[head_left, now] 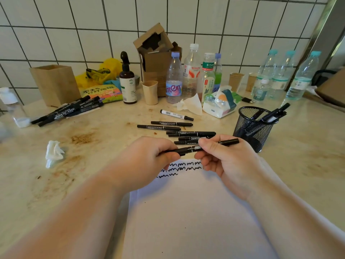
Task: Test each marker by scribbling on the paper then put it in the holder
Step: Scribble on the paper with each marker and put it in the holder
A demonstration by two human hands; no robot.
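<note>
While fingers curl, both hands [149,156] [224,157] pinch one marker [205,145] — level.

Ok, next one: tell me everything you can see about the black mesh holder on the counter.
The mesh holder is a round black cup of wire mesh with a solid rim, see-through on its sides. It stands upright on the stained counter, to the right of the loose markers and just beyond the right hand, which hides part of its base. A few dark markers lean inside it, their ends sticking out over the right rim. Neither hand visibly touches it.
</note>
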